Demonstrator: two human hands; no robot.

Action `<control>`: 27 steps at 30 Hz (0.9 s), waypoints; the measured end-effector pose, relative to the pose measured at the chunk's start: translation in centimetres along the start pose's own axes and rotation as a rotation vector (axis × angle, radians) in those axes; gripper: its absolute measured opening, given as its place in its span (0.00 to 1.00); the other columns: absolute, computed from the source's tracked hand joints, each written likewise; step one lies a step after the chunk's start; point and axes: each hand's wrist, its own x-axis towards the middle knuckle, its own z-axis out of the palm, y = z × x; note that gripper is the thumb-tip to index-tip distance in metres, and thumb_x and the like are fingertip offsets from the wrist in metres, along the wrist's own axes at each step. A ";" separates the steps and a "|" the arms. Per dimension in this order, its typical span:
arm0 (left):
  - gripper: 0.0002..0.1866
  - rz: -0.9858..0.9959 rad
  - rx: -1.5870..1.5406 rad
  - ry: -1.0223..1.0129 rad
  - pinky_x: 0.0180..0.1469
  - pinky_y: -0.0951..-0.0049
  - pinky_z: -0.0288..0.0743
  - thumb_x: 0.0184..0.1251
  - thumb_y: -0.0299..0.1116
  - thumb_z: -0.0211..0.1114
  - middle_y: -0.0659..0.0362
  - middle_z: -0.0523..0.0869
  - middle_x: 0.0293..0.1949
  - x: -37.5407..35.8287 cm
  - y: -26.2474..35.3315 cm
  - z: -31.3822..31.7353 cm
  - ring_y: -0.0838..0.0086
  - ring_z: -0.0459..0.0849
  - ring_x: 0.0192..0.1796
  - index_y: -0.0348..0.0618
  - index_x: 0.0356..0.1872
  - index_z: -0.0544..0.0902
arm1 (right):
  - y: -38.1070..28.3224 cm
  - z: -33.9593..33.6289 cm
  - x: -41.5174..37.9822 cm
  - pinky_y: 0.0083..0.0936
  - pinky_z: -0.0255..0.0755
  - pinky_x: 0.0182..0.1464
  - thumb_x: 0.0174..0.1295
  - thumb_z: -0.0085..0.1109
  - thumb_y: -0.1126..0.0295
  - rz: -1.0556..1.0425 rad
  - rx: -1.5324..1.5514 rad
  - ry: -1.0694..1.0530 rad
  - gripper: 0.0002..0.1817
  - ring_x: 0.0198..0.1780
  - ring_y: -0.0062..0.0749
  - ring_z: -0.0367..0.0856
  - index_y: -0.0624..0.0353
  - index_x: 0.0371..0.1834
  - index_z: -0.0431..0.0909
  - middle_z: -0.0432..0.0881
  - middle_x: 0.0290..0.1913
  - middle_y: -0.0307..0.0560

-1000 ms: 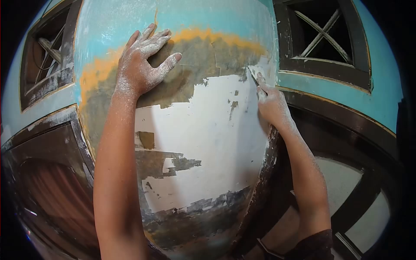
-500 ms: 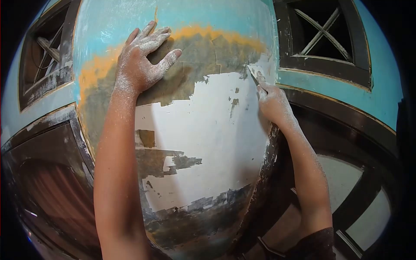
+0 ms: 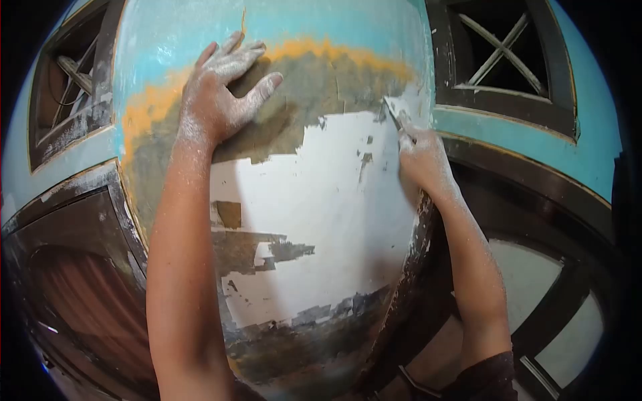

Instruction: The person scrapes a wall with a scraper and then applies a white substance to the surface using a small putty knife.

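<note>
White powder coats my left hand [image 3: 226,93], which rests with spread fingers on the upper left of the wall, over the grey-brown bare patch. My right hand [image 3: 422,157], also dusty, is closed around a thin scraper [image 3: 392,114] whose blade edge touches the wall at the upper right. Beside the blade is a smear of white paste [image 3: 402,105]. Smooth white filler [image 3: 328,200] covers the middle of the wall, with ragged edges and small uncovered spots. An orange band [image 3: 307,48] borders the bare patch under turquoise paint [image 3: 321,20].
Dark-framed openings with crossed bars stand at the upper right [image 3: 503,50] and upper left [image 3: 75,73]. A dark wooden door [image 3: 73,287] is at the lower left. Dark framing with pale panels [image 3: 525,271] lies at the lower right, beside the wall's chipped edge [image 3: 404,281].
The view has shifted slightly. My right hand and the scraper have barely moved against the wall, and my left hand keeps its place.
</note>
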 end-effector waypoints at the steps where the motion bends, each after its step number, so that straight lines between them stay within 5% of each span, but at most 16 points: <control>1: 0.27 -0.005 -0.007 -0.016 0.85 0.55 0.55 0.66 0.54 0.74 0.62 0.87 0.65 -0.2 0.1 0.2 0.67 0.72 0.78 0.48 0.59 0.89 | 0.3 0.2 -0.4 0.49 0.78 0.52 0.71 0.54 0.69 -0.071 0.002 0.037 0.23 0.49 0.70 0.84 0.57 0.69 0.80 0.84 0.42 0.74; 8: 0.27 -0.017 0.028 -0.012 0.85 0.58 0.55 0.67 0.55 0.73 0.63 0.86 0.67 0.0 0.1 0.2 0.69 0.71 0.79 0.50 0.60 0.89 | 3.3 1.2 -1.0 0.52 0.77 0.56 0.69 0.55 0.71 -0.115 -0.034 0.033 0.20 0.49 0.70 0.83 0.59 0.62 0.85 0.84 0.42 0.74; 11: 0.24 -0.025 0.037 -0.011 0.85 0.54 0.53 0.69 0.48 0.73 0.61 0.85 0.68 0.0 0.1 0.0 0.66 0.69 0.81 0.48 0.61 0.88 | 1.8 0.2 -1.6 0.52 0.77 0.56 0.68 0.55 0.71 -0.058 0.010 0.006 0.18 0.50 0.71 0.83 0.61 0.58 0.86 0.84 0.43 0.74; 13: 0.29 -0.021 0.060 -0.046 0.86 0.56 0.53 0.67 0.56 0.73 0.64 0.85 0.68 0.1 0.4 -0.1 0.69 0.70 0.80 0.47 0.61 0.88 | 1.3 -0.2 -0.9 0.52 0.78 0.55 0.68 0.55 0.71 -0.052 -0.021 -0.037 0.18 0.50 0.71 0.83 0.63 0.58 0.85 0.84 0.43 0.75; 17: 0.29 -0.006 0.073 -0.106 0.87 0.55 0.51 0.67 0.55 0.73 0.64 0.83 0.71 -0.3 0.6 -0.9 0.66 0.67 0.81 0.46 0.61 0.88 | -0.4 -0.6 -0.8 0.47 0.77 0.58 0.72 0.56 0.69 0.043 -0.001 -0.069 0.21 0.55 0.71 0.81 0.61 0.66 0.81 0.83 0.47 0.75; 27: 0.24 0.051 0.113 -0.266 0.86 0.55 0.53 0.68 0.38 0.68 0.63 0.78 0.75 -3.9 -2.4 -6.6 0.64 0.65 0.82 0.46 0.64 0.85 | -0.7 0.0 -1.1 0.52 0.77 0.52 0.71 0.56 0.71 -0.004 -0.052 -0.051 0.15 0.49 0.71 0.84 0.66 0.55 0.85 0.84 0.43 0.73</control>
